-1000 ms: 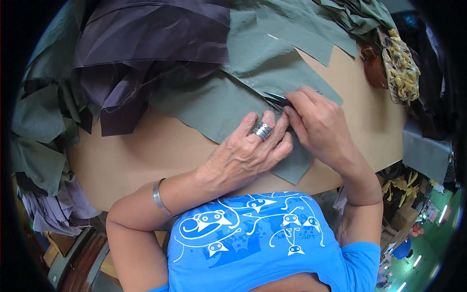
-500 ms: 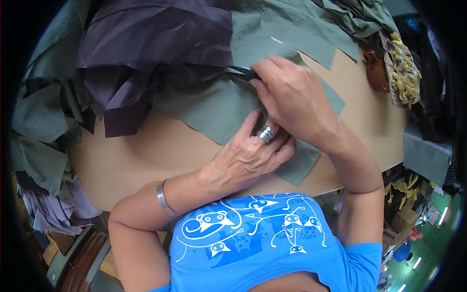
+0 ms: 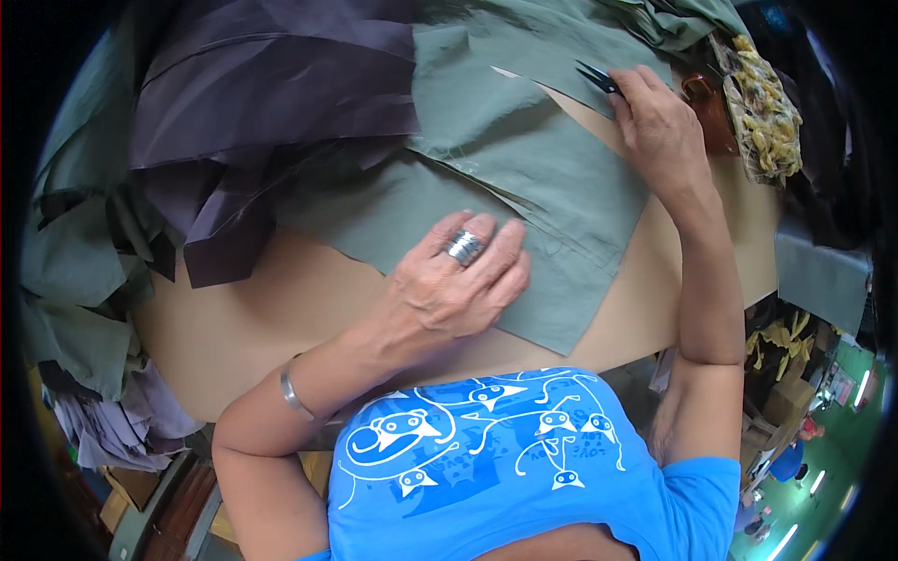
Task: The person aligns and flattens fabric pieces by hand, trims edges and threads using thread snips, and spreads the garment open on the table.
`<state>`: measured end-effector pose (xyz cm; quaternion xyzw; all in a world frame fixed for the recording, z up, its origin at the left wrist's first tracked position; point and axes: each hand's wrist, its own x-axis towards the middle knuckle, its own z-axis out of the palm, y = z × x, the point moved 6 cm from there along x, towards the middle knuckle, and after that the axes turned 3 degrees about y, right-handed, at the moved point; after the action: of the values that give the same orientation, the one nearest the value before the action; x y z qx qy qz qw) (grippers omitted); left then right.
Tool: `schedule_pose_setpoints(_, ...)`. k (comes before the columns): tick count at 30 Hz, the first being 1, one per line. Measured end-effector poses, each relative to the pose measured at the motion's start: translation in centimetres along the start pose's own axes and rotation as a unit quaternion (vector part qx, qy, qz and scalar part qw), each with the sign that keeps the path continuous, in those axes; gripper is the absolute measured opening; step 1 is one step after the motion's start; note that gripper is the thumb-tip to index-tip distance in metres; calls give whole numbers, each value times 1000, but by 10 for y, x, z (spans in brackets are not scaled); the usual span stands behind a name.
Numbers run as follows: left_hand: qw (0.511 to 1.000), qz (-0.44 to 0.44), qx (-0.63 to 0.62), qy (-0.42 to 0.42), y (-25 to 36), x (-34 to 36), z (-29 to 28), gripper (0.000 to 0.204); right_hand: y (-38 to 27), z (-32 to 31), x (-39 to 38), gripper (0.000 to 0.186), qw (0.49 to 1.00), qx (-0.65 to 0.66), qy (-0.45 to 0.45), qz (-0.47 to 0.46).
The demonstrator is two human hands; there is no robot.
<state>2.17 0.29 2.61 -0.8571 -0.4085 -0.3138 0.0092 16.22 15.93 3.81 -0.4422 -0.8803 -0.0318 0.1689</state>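
Note:
My left hand [image 3: 460, 273], with a wide silver ring on one finger, rests palm down on a grey-green cloth [image 3: 571, 290]. Its fingers are spread a little and grip nothing. A long slit or fold runs across the cloth just beyond the fingertips, with loose threads near it. Farther off to the right, my right hand [image 3: 662, 131] holds small dark thread snips [image 3: 597, 79], their two pointed blades slightly apart and aimed left over the green cloth. Dark purple cloth [image 3: 281, 84] covers the far left part of the green cloth.
The tan tabletop [image 3: 253, 327] shows along the near edge. At the right stand a brown pot [image 3: 713, 122] and a tray of yellowish bits [image 3: 762, 112]. Crumpled green cloth [image 3: 79, 252] hangs at the left, above lilac cloth [image 3: 122, 425]. Another person [image 3: 789, 461] is far off, lower right.
My right hand has moved away to the upper right with the snips, off the slit. My left hand has shifted slightly left, and the cloth lies flatter, its slit now uncovered.

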Motion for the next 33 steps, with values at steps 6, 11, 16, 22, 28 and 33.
schedule_pose_setpoints(6,999,19,5,-29,-9,-2,-2,27,-28,-10,-14,41,991,-26,118,-61)
schedule_pose_setpoints(11,997,44,29,-49,-7,-1,1,27,-45,14,-8,44,976,218,24,-2)
schedule_pose_setpoints(16,998,1,-16,-55,-11,-1,-2,34,-42,20,3,31,968,238,-73,39)
schedule_pose_setpoints(22,998,11,16,-56,-8,-1,0,33,-48,20,-5,19,981,114,122,-94)
schedule_pose_setpoints(28,998,13,18,-66,-9,-1,0,31,-51,24,-6,10,985,35,125,-109)
schedule_pose_setpoints(33,993,50,52,-94,-6,6,1,26,-52,25,-4,13,985,18,94,-145)
